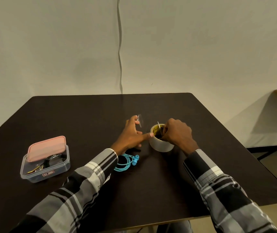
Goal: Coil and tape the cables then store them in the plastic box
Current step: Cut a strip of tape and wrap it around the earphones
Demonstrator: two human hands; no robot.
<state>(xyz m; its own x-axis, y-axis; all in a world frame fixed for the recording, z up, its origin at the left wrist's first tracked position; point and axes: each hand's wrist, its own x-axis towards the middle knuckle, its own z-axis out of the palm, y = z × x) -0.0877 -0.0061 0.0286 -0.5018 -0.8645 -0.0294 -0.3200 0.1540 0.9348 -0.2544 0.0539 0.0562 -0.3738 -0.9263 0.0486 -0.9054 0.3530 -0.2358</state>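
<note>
Here, a coiled turquoise earphone cable is seen lying flat on a dark brown table, its two earbuds resting at the right edge of the coil, just below the left wrist and partly covered by the plaid cuff. Just beyond it, a roll of clear packing tape is set on the table, hole upward, and is held by the right hand, whose fingers are curled over the rim and into the core, where a loose end of tape stands up at the fingertips. A short cut strip of clear tape is pinched between the raised fingers of the left hand, while the thumb of that hand is stretched sideways until its tip touches the near rim of the roll. Well apart to the left, a clear plastic box is placed near the table's edge, with a pink lid laid askew over its far part so that the front is left uncovered; dark cables with gold-coloured plugs can be made out inside. Both forearms are clad in black, grey and white plaid sleeves. Behind the table, a thin grey cord is seen hanging down a pale wall
</note>
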